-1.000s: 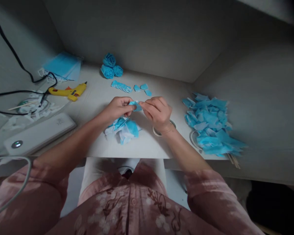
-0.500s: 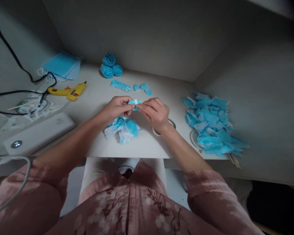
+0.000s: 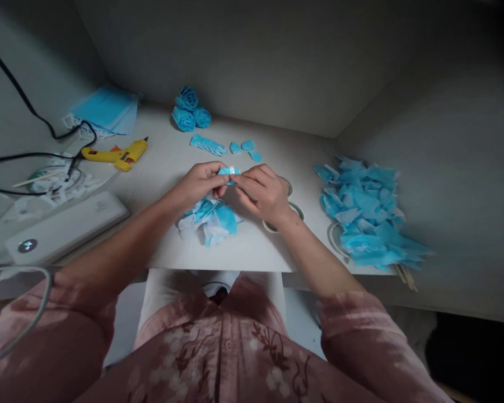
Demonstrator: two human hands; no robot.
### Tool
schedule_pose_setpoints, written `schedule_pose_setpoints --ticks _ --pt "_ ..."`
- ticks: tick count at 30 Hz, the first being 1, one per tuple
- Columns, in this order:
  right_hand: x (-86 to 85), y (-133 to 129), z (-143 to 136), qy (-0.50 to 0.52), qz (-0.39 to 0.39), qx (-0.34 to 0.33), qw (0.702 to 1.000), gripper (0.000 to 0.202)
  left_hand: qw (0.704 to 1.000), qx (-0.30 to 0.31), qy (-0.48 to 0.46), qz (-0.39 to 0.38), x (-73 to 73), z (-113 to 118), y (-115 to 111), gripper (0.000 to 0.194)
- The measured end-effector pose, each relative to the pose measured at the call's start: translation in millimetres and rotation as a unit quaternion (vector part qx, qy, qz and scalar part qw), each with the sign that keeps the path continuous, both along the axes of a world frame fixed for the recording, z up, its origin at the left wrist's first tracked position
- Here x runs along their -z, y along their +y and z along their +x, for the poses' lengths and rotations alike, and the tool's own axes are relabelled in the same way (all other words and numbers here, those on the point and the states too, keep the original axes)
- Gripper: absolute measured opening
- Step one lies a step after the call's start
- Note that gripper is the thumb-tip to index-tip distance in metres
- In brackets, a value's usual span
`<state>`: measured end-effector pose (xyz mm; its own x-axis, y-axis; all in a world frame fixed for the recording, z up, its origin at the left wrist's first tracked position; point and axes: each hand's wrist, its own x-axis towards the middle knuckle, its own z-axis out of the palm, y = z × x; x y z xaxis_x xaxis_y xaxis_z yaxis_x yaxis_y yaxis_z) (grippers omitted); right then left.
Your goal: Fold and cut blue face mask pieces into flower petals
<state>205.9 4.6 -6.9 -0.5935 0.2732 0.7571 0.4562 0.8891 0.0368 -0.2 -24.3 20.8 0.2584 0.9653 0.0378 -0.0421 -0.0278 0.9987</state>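
Note:
A small folded piece of blue fabric (image 3: pixel 224 171), with a white strip across it, is pinched between the thumb and fingers of my left hand (image 3: pixel 205 179). On its right edge the fingertips of my right hand (image 3: pixel 265 189) press against the white strip, fingers bent and close together. Just below my left hand lies a loose heap of blue and white fabric scraps (image 3: pixel 219 225). A roll of tape (image 3: pixel 296 210) shows partly behind my right wrist. Above the hands are three small cut blue pieces (image 3: pixel 247 145) and a pleated blue strip (image 3: pixel 208 145).
Three blue fabric roses (image 3: pixel 186 99) stand at the back. At left are a stack of face masks (image 3: pixel 107 107), a yellow glue gun (image 3: pixel 128 155), a black cable (image 3: pixel 23 84) and a white power bank (image 3: pixel 75 224). A large blue fabric pile (image 3: pixel 361 210) covers the right side.
My right hand has shifted slightly left, its fingers now lying flatter over the piece's right end. The blue piece has tilted a little. A second tape roll edge shows beside the right hand.

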Motion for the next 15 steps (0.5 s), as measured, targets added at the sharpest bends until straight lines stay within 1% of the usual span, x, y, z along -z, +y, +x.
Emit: schedule_pose_setpoints --ticks 2,5,8,11,13,15 --pt "-1.8 -1.9 0.7 0.031 -0.033 -0.011 0.999 0.031 1.000 -0.013 0.007 0.006 0.7 -1.0 1.2 0.024" --pt "-6.9 -5.5 2.1 0.115 -0.135 -0.002 0.984 0.035 0.999 -0.012 0.046 0.025 1.7 -2.6 2.5 0.023" --pt "-9.8 -6.6 2.7 0.175 -0.274 -0.014 0.945 0.041 0.995 -0.004 0.087 0.041 3.0 -2.9 2.4 0.023" --pt "-8.3 -5.4 1.6 0.174 -0.392 -0.047 0.902 0.055 0.993 0.002 0.111 0.048 4.2 -2.4 1.5 0.024" --pt "-6.6 -5.0 0.0 0.166 -0.437 -0.066 0.881 0.059 0.990 0.006 0.127 0.060 5.1 -2.2 1.1 0.024" --pt "-5.5 -5.4 -2.2 0.163 -0.458 -0.077 0.871 0.060 0.985 0.006 0.149 0.088 6.4 -2.1 1.2 0.023"
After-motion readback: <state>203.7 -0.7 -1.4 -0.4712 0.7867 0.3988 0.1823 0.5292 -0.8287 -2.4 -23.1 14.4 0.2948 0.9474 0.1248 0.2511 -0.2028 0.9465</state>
